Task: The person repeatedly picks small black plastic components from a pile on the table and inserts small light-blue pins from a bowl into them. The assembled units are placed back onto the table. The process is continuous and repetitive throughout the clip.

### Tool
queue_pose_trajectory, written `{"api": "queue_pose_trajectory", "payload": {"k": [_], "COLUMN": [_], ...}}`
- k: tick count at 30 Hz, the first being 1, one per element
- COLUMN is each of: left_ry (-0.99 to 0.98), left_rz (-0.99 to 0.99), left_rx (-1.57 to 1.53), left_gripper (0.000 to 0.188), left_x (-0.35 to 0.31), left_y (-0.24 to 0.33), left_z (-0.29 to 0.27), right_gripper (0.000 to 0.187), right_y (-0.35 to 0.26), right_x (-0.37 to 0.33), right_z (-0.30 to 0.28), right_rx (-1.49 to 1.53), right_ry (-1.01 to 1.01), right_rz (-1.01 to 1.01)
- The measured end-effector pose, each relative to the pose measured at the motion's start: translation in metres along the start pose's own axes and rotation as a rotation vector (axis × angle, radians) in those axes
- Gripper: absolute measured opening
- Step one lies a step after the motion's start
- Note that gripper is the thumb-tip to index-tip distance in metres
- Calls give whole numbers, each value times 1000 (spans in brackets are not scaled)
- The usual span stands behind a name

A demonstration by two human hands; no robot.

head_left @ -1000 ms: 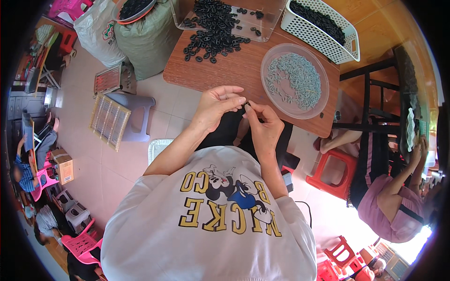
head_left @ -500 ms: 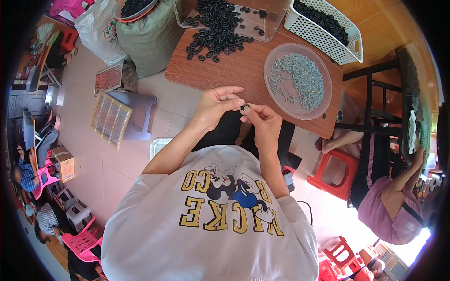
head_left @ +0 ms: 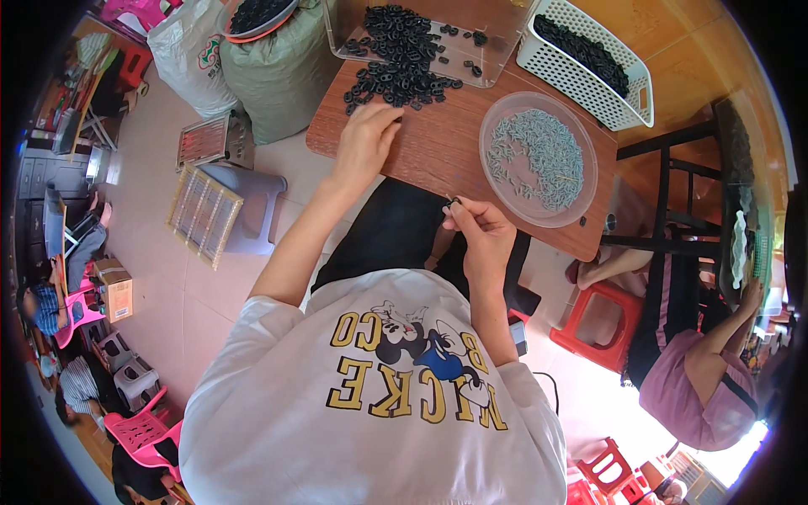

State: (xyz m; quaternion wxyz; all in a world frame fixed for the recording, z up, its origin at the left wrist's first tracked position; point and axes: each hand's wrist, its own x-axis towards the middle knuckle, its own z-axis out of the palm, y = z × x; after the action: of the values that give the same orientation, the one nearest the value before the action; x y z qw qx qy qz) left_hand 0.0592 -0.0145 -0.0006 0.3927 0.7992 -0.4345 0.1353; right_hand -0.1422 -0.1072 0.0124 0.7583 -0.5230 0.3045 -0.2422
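My left hand (head_left: 366, 145) is over the brown tabletop, just below a pile of small black oval rings (head_left: 391, 80). Its thumb and fingers are closed, and a dark bit, apparently one of these pieces, shows at the fingertips. Lower and to the right, in front of the table edge, my right hand (head_left: 481, 234) pinches a small black ring-like piece (head_left: 454, 201) between thumb and forefinger. Beside that hand, on the table, stands a round clear dish (head_left: 491, 181) of small pale blue-green pin-like pieces (head_left: 551, 164).
A clear bin (head_left: 505, 42) tips black rings onto the wooden table (head_left: 438, 151). At the back right is a white perforated basket (head_left: 627, 114) of black pieces. Sacks (head_left: 278, 93) and a grey stool (head_left: 265, 206) stand left. A co-worker (head_left: 699, 379) sits right, near a red stool (head_left: 602, 324).
My left hand has parted from the right and moved up to the black rings. My right hand keeps its pinch, almost in place. The view has shifted slightly.
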Motion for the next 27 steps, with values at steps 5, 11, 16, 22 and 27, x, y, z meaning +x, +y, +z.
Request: {"api": "queue_pose_trajectory", "payload": {"k": [5, 11, 16, 22, 27], "left_ry": [-220, -274, -317, -231, -212], "left_rz": [73, 85, -637, -993, -1048], "left_rx": [48, 27, -640, -1551, -1603], "left_gripper": [21, 22, 21, 21, 26], "left_x": [7, -3, -9, -19, -21], "left_y": [-20, -22, 15, 56, 74], "left_z": [6, 6, -7, -7, -1], "right_gripper": [11, 12, 13, 14, 13], "right_y": [-1, -8, -21, -33, -32], "right_x": [-2, 5, 13, 22, 22], "right_z": [2, 1, -1, -3, -8], "right_rx": [16, 80, 65, 67, 89], "right_ry": [-26, -62, -166, -119, -50], "right_rz": [2, -20, 4, -80, -93]}}
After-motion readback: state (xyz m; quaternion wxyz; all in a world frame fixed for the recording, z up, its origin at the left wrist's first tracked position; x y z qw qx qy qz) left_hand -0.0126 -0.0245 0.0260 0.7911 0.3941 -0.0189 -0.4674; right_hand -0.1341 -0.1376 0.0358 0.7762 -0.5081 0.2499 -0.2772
